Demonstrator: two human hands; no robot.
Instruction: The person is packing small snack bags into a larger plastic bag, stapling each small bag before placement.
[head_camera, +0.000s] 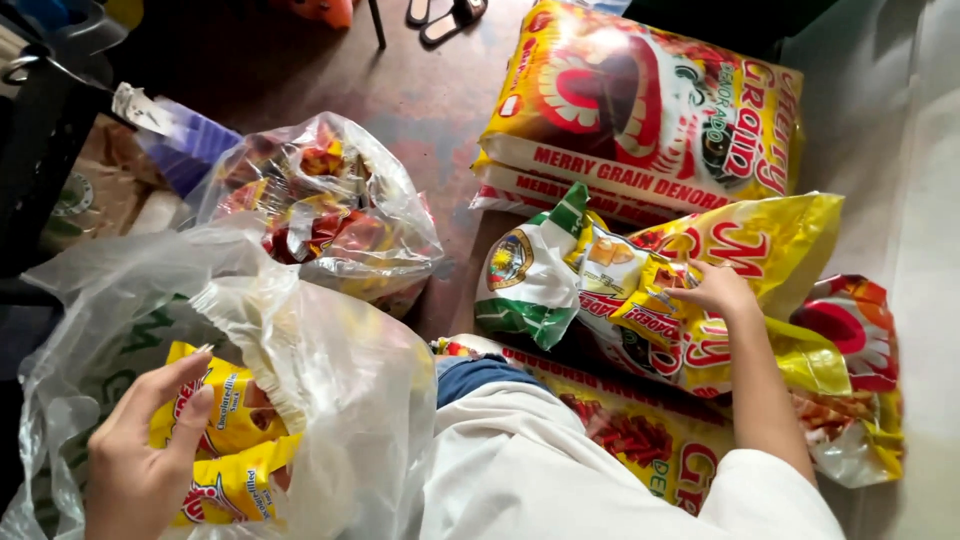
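Fingers, left: the fingers (185, 400) of the left hand (140, 460) are curled loosely and laid against a yellow snack packet (235, 415) inside a large clear plastic bag (330, 370); whether the packet is actually pinched cannot be told.
Fingers, right: the fingers (680, 290) of the right hand (715, 292) are closed on the top edge of a small yellow packet (645, 305), which is held just above the pile.
Clear bag: its mouth is held open toward the camera, the rim gathered in folds beside the left thumb; a second yellow packet (230, 490) is seen lower inside it.
Small packets on the pile: a green and white packet (530, 275) is set just left of the gripped one, touching it.
Large sacks: a big yellow sack (760, 260) lies under the right hand; a red and yellow sack (650, 110) is stacked behind it, its lower edge close to the small packets.
Second bag: a tied clear bag of mixed snacks (320, 210) is set on the floor (420, 100), near the open bag.
Open room: a narrow strip of bare brown floor is left between the tied bag and the sacks; more is seen toward the top.
Edges: a pale sheet (900, 150) borders the sacks on the right; a dark crate (40, 150) closes the left side.
Lap: a white garment (540, 470) fills the bottom centre, between the two arms.
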